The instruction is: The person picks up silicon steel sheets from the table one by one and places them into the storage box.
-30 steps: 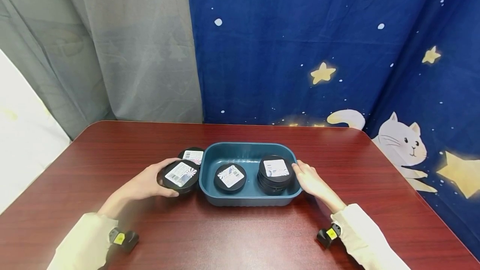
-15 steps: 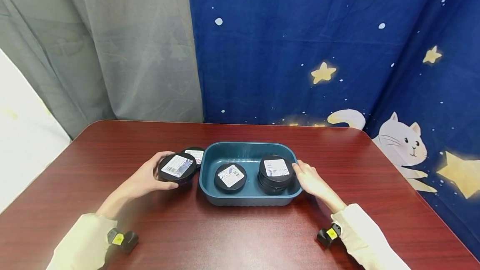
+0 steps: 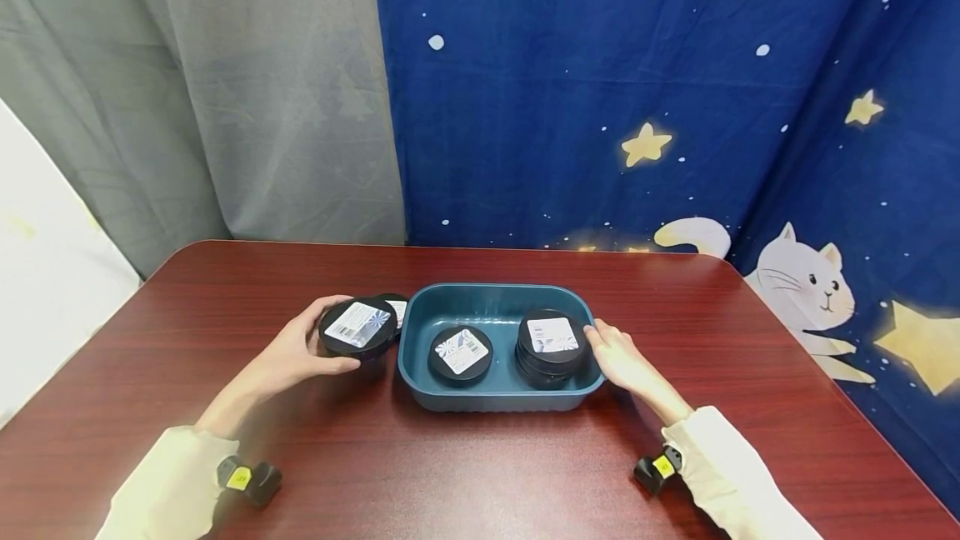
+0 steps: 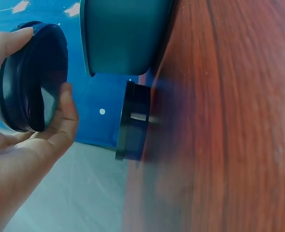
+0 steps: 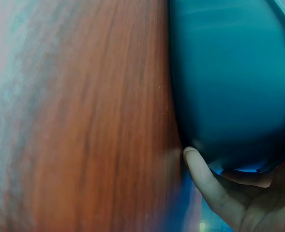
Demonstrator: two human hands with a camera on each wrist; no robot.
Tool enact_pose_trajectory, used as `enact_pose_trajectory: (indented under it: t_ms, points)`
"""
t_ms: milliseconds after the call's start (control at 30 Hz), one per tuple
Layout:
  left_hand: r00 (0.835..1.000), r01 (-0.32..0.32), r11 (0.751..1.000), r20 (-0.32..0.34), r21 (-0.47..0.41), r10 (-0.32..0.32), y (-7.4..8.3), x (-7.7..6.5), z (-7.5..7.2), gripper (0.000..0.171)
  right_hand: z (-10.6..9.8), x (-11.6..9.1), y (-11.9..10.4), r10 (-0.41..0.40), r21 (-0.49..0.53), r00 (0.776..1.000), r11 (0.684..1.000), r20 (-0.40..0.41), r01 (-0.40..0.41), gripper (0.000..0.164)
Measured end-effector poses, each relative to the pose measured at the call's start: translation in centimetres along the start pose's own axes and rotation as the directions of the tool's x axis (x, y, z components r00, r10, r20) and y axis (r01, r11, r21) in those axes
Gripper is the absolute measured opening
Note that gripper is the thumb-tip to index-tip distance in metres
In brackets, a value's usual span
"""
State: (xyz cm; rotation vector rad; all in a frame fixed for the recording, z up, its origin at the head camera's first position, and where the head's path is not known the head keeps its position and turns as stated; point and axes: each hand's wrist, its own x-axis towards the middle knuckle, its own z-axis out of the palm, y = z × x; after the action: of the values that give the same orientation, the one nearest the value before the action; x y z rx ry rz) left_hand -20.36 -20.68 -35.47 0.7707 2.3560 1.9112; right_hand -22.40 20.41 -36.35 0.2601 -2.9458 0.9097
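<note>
My left hand (image 3: 306,348) grips a round black lidded tub (image 3: 358,327) by its sides, with a white label facing up. In the left wrist view the tub (image 4: 33,79) is raised off the table, thumb on one side and fingers on the other. Behind it a second black tub (image 3: 397,307) sits on the table, partly hidden. My right hand (image 3: 621,359) holds the right end of a teal plastic bin (image 3: 495,404); in the right wrist view the thumb (image 5: 205,179) lies against its wall. Inside the bin are a single labelled tub (image 3: 461,355) at left and stacked tubs (image 3: 552,348) at right.
The bin stands on a dark red wood-grain table (image 3: 480,473). A grey curtain (image 3: 285,107) and a blue star-patterned curtain (image 3: 525,107) hang behind the table's far edge. Each wrist wears a small black camera.
My left hand has lifted its tub and moved slightly away from me, so it now overlaps more of the tub behind. The right hand and bin have not moved.
</note>
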Motion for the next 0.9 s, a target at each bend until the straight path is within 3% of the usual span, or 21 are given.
enact_pose_trajectory:
  t_ms: [433,900]
  points:
    - [1.000,-0.020,1.000,-0.014,0.012,0.020,0.8,0.9,1.1,0.078,0.0,0.0,-0.1,0.000,0.003,1.000,1.000,-0.006,0.000,0.031]
    - [0.999,-0.026,1.000,0.030,0.002,0.026,1.4,2.6,3.0,0.083,0.0,0.1,0.0,0.001,0.003,1.000,1.000,0.002,-0.001,0.034]
